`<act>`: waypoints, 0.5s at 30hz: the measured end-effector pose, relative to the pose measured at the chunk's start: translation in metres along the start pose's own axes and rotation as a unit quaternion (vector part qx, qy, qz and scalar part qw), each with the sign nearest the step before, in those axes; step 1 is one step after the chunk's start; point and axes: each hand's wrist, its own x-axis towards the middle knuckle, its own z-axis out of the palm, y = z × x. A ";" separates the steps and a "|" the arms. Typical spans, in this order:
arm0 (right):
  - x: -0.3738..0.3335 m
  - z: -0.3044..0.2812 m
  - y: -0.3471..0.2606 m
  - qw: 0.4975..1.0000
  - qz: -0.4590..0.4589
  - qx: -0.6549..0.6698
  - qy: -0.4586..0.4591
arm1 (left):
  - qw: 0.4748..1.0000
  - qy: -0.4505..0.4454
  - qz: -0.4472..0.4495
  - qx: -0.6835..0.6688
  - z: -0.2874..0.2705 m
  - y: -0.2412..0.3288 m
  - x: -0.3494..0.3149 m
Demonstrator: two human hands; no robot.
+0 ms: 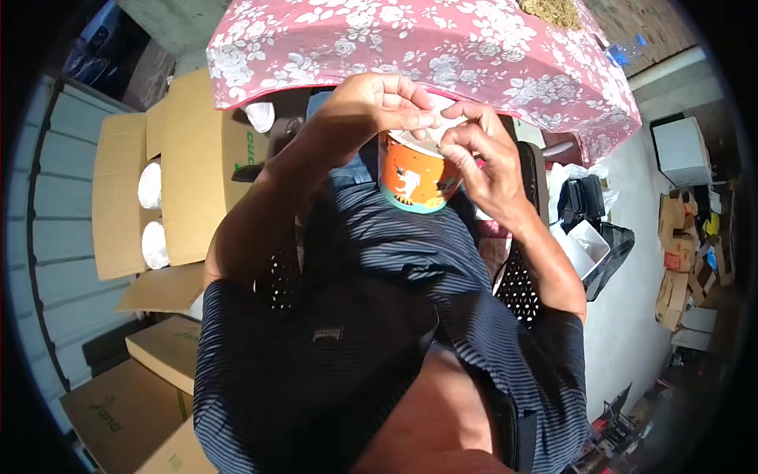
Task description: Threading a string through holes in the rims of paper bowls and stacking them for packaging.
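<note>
An orange paper tub (414, 175) with a white rim, a teal base and a printed white figure stands upright at my lap, below the table's near edge. Over its far left rim, my left hand (383, 103) has thumb and fingertips pinched together. At the tub's right rim, my right hand (488, 154) is closed too, its fingers curled toward the thumb. The fingertips of both hands nearly meet above the tub's mouth. Whatever is between them is too small to make out. The tub's inside is mostly hidden by my fingers.
A table with a pink floral cloth (355, 39) lies ahead, a tan stringy bundle (551, 11) on it. Left are an open cardboard box (181, 150) with white round items and more boxes (126, 403). Right are a white bin (586, 246) and a black bag (583, 201).
</note>
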 end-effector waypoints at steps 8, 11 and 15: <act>-0.002 0.016 0.006 0.992 0.030 -0.109 0.053 | 0.997 0.004 0.024 0.074 0.001 -0.020 0.021; 0.000 0.017 0.016 0.995 0.070 -0.042 0.058 | 0.997 -0.011 0.028 0.066 -0.007 -0.027 0.022; 0.007 0.016 0.021 0.995 0.085 0.017 0.052 | 0.992 -0.018 0.025 0.120 -0.006 -0.019 0.016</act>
